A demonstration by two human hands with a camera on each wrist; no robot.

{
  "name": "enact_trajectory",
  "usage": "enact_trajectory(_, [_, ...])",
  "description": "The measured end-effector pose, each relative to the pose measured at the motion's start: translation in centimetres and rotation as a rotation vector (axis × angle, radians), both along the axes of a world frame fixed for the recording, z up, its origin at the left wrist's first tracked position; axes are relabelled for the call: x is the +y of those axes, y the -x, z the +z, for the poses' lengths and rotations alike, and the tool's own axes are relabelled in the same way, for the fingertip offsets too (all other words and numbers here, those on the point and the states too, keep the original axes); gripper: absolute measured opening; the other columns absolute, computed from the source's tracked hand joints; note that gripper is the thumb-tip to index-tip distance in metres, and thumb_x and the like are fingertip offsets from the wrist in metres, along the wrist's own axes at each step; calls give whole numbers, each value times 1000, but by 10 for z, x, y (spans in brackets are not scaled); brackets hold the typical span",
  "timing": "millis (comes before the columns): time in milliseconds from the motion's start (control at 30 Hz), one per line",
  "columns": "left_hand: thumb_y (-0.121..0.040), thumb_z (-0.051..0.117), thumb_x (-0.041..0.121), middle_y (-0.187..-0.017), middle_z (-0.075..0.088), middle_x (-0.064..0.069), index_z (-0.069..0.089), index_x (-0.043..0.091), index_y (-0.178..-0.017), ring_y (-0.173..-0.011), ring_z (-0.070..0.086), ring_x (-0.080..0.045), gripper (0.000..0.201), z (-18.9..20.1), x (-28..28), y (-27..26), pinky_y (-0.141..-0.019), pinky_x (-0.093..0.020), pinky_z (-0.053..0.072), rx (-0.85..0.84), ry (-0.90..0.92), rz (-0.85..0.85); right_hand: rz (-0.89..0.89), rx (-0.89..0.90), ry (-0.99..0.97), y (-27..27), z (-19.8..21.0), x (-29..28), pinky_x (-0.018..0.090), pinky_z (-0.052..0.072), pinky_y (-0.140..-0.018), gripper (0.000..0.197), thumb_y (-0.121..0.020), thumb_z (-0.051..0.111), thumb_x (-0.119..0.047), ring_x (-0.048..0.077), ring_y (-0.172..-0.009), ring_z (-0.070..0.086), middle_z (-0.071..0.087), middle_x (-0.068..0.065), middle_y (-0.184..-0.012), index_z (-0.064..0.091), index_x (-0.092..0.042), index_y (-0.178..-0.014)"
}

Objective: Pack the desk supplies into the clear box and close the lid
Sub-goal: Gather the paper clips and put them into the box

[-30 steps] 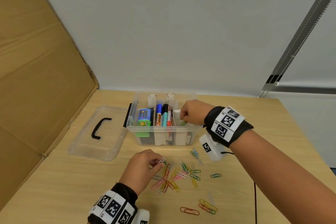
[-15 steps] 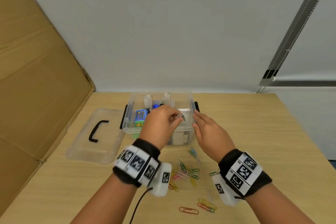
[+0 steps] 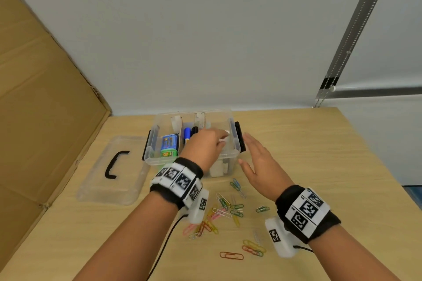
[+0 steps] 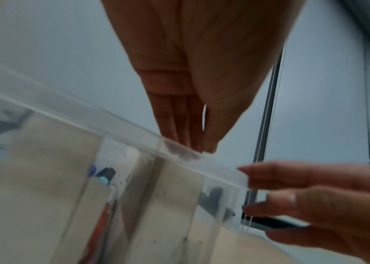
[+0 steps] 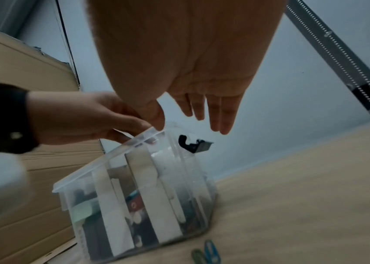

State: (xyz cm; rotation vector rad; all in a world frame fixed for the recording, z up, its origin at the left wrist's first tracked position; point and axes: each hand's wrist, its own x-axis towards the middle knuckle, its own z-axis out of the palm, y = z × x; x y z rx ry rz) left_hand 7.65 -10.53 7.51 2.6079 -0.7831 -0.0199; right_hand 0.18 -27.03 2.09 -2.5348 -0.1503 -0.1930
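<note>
Since half a second ago the left hand (image 3: 206, 145) has reached deeper over the clear box's (image 3: 157, 159) right compartment, fingers extended and bunched; whether it still pinches a clip I cannot tell. The right hand (image 3: 260, 162) stays flat and released beside the box's right latch (image 3: 240, 137). Paper clips (image 3: 225, 209) lie scattered on the table (image 3: 319, 155); the lid (image 3: 100, 180) rests left. No label is legible.
</note>
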Motion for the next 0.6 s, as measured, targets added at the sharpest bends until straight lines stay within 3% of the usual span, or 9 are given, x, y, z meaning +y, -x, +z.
enact_trajectory(100, [-94,50,26,-107,64,5,64,19,-116,-93,61,-9,26,-2,28,38,-83,-28,53,-157,180,-74,-88,113,-20,14,-16,-6,23,18,-114,67,-95,48,-31,16,-144,19,14,3,-158,15,-11,-150])
enact_trajectory(200, [-89,47,45,-102,60,12,63,26,-110,-87,53,1,33,-21,53,66,-79,-25,53,-88,76,-79,-9,383,44,21,-30,-2,29,21,-116,86,-87,57,-47,19,-144,16,11,5,-158,11,-12,-151])
enact_trajectory(300, [-75,57,66,-131,47,10,42,26,-137,-116,44,-8,75,-57,71,77,-97,-28,44,154,-255,5,120,570,157,21,-42,14,37,12,-120,118,-70,66,-66,24,-147,-2,-5,7,-160,-1,-15,-152])
enact_trajectory(367, [-63,64,73,-139,35,5,28,21,-144,-125,34,-16,103,-78,78,81,-102,-33,40,273,-405,34,205,604,251,20,-49,27,41,8,-120,126,-63,72,-67,27,-147,-12,-13,9,-159,-4,-20,-152])
enact_trajectory(467, [-60,69,69,-134,31,5,27,25,-143,-121,31,-17,103,-95,81,85,-101,-34,39,281,-415,33,296,519,304,22,-53,43,42,18,-118,107,-69,74,-54,28,-146,0,2,8,-158,10,-29,-151])
enact_trajectory(600, [-71,74,46,-122,38,8,38,33,-138,-111,37,-13,78,-101,78,83,-99,-24,36,325,-223,38,380,327,338,26,-56,53,34,33,-106,58,-86,62,-33,23,-124,30,34,4,-137,40,-31,-141])
